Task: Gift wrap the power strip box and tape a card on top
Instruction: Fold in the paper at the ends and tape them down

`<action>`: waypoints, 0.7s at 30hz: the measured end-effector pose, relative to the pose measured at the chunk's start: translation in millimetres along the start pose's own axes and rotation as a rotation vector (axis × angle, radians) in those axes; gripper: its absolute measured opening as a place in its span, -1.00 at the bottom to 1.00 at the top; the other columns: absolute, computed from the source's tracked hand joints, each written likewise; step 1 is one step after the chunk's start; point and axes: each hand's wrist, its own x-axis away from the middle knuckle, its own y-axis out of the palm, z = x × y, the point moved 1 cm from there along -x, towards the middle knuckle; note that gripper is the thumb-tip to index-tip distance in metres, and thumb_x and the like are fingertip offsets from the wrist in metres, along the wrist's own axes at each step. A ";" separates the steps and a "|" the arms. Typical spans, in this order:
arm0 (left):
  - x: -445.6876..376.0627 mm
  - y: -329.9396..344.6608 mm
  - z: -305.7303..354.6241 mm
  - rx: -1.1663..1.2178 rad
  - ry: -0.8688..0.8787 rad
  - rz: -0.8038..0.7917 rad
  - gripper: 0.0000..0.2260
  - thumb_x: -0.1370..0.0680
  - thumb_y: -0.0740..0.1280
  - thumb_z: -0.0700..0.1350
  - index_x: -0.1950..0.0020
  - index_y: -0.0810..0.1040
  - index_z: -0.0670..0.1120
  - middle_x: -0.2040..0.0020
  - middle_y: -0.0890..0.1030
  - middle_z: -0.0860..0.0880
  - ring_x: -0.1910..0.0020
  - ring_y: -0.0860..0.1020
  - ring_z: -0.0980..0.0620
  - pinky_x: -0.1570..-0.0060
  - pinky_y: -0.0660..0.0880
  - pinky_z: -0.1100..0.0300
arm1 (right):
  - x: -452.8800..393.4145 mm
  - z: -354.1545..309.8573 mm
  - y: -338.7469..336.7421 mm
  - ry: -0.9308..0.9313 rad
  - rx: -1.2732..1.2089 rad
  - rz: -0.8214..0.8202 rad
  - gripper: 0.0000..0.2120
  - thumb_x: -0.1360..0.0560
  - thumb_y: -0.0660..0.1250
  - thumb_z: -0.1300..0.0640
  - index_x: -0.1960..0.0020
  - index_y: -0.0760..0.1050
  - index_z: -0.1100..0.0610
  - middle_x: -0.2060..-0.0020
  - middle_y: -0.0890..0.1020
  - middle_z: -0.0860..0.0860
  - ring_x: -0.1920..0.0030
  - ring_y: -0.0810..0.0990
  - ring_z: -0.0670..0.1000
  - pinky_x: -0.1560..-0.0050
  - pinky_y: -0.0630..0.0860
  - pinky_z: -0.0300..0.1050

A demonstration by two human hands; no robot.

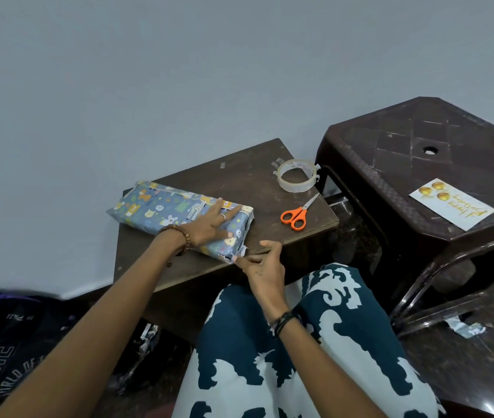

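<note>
The power strip box [161,212], covered in blue paper with cartoon animals, lies on a small dark wooden table [239,182]. My left hand [212,226] presses flat on its top near the right end, fingers straight and spread. My right hand [265,267] is at the box's near right corner and pinches the loose paper flap there. A roll of clear tape [297,175] lies at the table's far right. The greeting card [452,203], white with gold balloons, rests on a brown plastic stool [420,140] to the right.
Orange-handled scissors [297,214] lie on the table right of the box. A dark printed bag [7,342] sits on the floor at the left. Paper scraps [465,328] lie on the floor at the right. My patterned lap [300,357] fills the foreground. A grey wall stands behind.
</note>
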 end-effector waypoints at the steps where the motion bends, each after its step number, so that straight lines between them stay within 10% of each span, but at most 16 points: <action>1: -1.4 6.6 -5.8 -0.001 0.017 0.018 -0.44 -0.61 0.17 -0.08 -0.52 -0.05 -0.02 -0.53 -0.21 -0.10 -0.52 -0.20 -0.08 -0.45 -0.16 0.00 | 1.0 -0.9 1.0 -0.016 -0.020 0.019 -0.56 -0.41 0.46 0.19 -0.12 0.26 0.07 0.12 0.63 0.01 0.14 0.59 -0.07 0.14 0.43 -0.37; 10: -7.3 12.6 1.2 -0.037 -0.048 0.104 -0.56 -0.61 0.13 0.06 -0.43 0.07 0.31 -0.54 -0.20 -0.04 -0.50 -0.04 -0.16 -0.38 0.05 -0.22 | -4.0 -2.2 1.9 -0.122 -0.168 0.031 -0.48 -0.40 0.40 0.36 -0.18 0.23 0.03 -0.08 0.59 0.10 0.01 0.58 -0.19 0.05 0.49 -0.44; 21: -22.7 20.3 -16.5 -0.403 0.306 0.214 -0.53 -0.55 -0.17 0.17 -0.20 0.47 0.17 -0.53 -0.12 0.12 -0.52 -0.20 0.06 -0.33 -0.39 -0.22 | 0.1 -2.3 16.1 -0.216 -0.085 0.117 -0.42 -0.41 0.41 0.33 -0.19 0.17 -0.06 -0.02 0.58 0.01 -0.04 0.57 -0.15 -0.01 0.44 -0.49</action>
